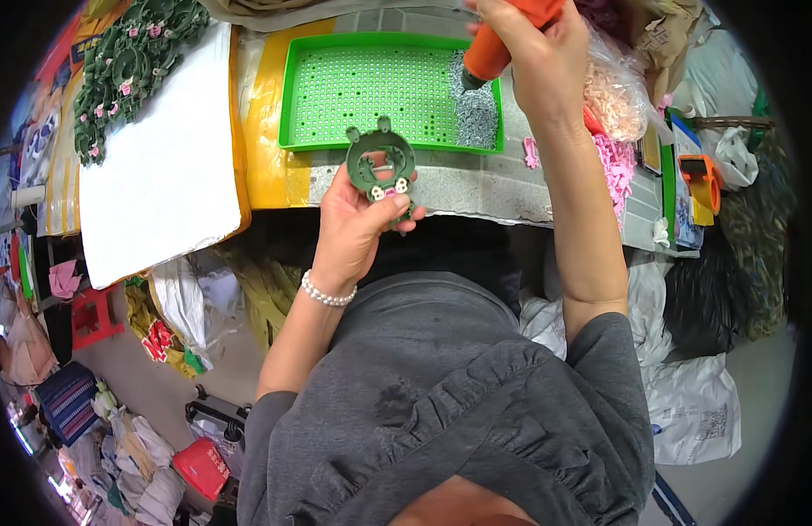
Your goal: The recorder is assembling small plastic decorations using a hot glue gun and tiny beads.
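Observation:
My left hand [343,230] grips a dark green plastic ring-shaped part [381,141] by its lower edge. The part has two small ears on top, with white and pink bits near my thumb. In my right hand [551,70] is an orange electric screwdriver [488,54], its upper end cut off by the frame. Its dark tip points down at a heap of small silvery screws [478,116]. Those fill the right end of a shallow green perforated tray [362,88], just beyond the ring part; whether the tip touches them I cannot tell.
A pile of similar green parts [130,66] lies at the far left beside a white board [160,175]. To the right are a clear bag of pale pieces [618,101], bright pink pieces [616,171] and an orange tape dispenser [702,188]. The worktable's near edge [476,206] runs before me.

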### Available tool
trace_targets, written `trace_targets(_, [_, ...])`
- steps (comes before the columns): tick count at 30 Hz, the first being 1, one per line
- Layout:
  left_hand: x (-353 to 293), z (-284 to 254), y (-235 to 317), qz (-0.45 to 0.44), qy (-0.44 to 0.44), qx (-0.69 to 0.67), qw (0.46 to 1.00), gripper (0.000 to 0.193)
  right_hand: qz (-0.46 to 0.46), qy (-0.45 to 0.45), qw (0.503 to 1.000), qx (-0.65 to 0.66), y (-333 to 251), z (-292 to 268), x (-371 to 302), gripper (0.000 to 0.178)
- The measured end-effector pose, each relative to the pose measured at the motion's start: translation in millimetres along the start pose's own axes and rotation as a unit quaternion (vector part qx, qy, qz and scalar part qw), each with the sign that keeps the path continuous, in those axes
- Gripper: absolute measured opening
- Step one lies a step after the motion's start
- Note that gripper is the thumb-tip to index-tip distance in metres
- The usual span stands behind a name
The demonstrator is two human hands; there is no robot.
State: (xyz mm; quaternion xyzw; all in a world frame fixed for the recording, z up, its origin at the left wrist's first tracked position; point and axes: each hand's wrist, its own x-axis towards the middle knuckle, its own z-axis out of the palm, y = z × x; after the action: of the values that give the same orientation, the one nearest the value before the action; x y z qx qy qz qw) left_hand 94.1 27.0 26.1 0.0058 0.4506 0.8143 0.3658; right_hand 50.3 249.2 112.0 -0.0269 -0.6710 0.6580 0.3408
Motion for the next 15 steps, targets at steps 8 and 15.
trace_targets(8, [6.4, 3.6, -4.3, 0.009, -0.002, 0.002, 1.0, 0.048, 0.018, -0.007, 0.999, -0.042, 0.4, -1.7, -25.5, 0.02])
trace_targets(15, [5.9, -1.1, -9.6, 0.013, 0.0, 0.003, 1.0, 0.053, 0.055, -0.014, 0.998, 0.004, -1.1, 2.1, -31.3, 0.02])
